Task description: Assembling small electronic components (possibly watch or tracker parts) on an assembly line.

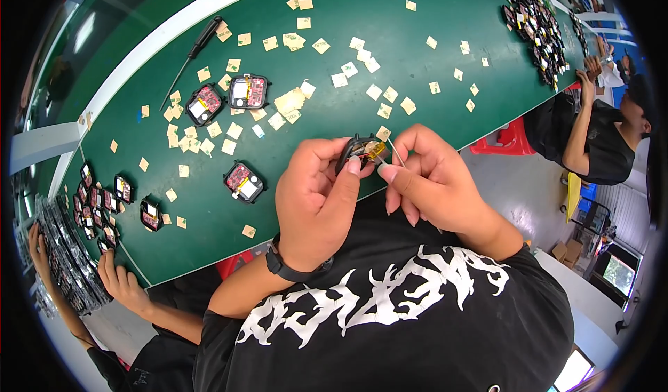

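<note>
Currently the left hand (314, 197) has its grip clamped on a small black electronic module (360, 152), held up above the near edge of the green desk (417, 72), thumb pressing on its lower rim. The right hand (433, 176) has its grip pinched together on a thin white strip (396, 153) at the module's right side, just beside a yellow tab (376, 153) on its face. Beyond the grip, three similar modules lie open-faced on the desk: two side by side (229, 96) farther off to the left, one (244, 182) nearer. Many peeled tan backing papers (292, 103) are scattered around them, which suggests a good number of pieces are already handled. A black screwdriver (195, 50) lies far left of the grip. Stacks of more modules (536, 27) sit far right, so plenty probably remains.
</note>
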A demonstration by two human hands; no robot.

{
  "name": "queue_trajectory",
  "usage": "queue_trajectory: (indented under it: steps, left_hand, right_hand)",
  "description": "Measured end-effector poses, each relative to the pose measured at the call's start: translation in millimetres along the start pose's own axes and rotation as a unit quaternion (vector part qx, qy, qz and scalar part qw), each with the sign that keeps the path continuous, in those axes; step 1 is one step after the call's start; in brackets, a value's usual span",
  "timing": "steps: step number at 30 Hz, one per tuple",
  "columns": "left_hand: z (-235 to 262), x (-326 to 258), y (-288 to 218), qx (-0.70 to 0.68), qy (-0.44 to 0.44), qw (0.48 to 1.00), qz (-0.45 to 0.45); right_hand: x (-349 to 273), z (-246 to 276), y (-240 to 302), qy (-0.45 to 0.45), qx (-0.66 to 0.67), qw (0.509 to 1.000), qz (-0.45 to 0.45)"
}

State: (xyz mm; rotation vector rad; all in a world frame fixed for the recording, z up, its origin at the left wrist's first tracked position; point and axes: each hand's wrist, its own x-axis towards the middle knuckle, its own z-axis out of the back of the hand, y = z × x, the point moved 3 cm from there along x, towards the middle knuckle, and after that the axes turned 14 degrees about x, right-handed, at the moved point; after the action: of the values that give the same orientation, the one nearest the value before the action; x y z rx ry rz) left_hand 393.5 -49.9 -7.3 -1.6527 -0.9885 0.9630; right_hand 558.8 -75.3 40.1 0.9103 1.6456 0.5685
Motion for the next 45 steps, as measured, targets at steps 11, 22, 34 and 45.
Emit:
queue_trajectory:
  steps: [11,22,34,45]
  left_hand:
    - [0,-1,0,0.097,0.032,0.993,-0.064]
    - [-3,-2,-4,-0.013,0.007,1.0,-0.012]
    - [0,-4,2,0.088,-0.004,0.994,-0.07]
    - [-4,-3,-6,0.013,0.014,1.0,0.0]
  right_hand:
    - [8,3,-5,-0.009,0.054,0.998,-0.026]
    - [2,7,6,0.013,-0.016,1.0,-0.008]
    - [9,10,-1,0.021,0.028,0.998,-0.047]
    - [14,19,-9,0.109,0.008,0.991,0.072]
